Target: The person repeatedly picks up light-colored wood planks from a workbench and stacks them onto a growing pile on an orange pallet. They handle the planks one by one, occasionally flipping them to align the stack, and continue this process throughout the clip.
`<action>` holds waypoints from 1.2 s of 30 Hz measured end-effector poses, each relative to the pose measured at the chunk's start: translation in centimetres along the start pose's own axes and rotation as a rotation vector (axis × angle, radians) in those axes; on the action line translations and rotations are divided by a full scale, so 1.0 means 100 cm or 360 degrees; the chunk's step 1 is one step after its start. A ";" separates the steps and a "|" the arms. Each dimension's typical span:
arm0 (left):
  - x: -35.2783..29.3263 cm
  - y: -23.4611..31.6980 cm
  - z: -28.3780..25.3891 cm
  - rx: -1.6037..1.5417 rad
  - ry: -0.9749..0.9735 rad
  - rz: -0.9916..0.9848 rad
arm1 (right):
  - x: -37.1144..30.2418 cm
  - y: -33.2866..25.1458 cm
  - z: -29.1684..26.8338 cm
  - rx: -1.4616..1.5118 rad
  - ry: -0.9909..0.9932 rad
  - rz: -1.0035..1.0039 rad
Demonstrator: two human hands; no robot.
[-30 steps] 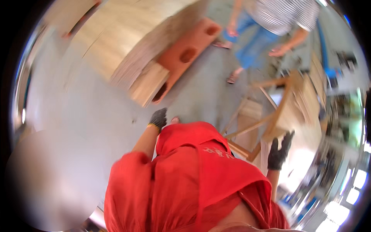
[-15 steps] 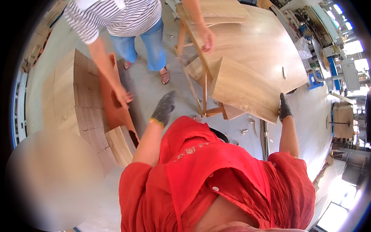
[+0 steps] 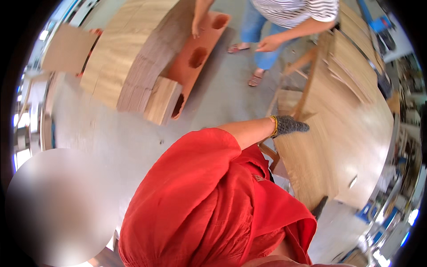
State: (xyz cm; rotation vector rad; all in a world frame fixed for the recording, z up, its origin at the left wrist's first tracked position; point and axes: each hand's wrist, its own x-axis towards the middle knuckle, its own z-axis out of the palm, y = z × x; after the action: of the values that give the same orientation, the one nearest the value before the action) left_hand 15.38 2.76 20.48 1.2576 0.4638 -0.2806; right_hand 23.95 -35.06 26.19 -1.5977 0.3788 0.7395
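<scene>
A wood-grain board (image 3: 307, 162) lies at a slant, overlapping the near edge of a large wooden tabletop (image 3: 371, 151). My left hand (image 3: 291, 126), in a dark grey knit glove with a yellow cuff, reaches across to the board's far corner. Its fingers are stretched out over the board's edge. At the board's opposite end, my right hand (image 3: 319, 207) in the same kind of glove is against the edge; most of it is hidden behind the red apron and the board.
Across from me stands a person in a striped shirt (image 3: 289, 15), arms reaching down. At left rises a tall stack of boards (image 3: 133, 58) beside an orange-brown slab with holes (image 3: 209, 38) and a short wooden block (image 3: 163, 100). More panels (image 3: 351, 66) lie on the tabletop.
My view has swung, so the stack shows nearer the middle. My left hand has moved from free air right onto the board. My right hand stays at the board's end.
</scene>
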 end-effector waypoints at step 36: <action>-0.460 -0.484 -0.201 -0.2824 0.2322 0.0764 | -0.050 0.331 0.745 -0.2335 -0.1697 -0.0204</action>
State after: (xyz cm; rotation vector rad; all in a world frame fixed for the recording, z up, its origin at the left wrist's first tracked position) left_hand -50.25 5.63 -2.91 -0.4637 1.1740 1.3370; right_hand -18.64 30.59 2.83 -2.1010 -1.3223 1.8144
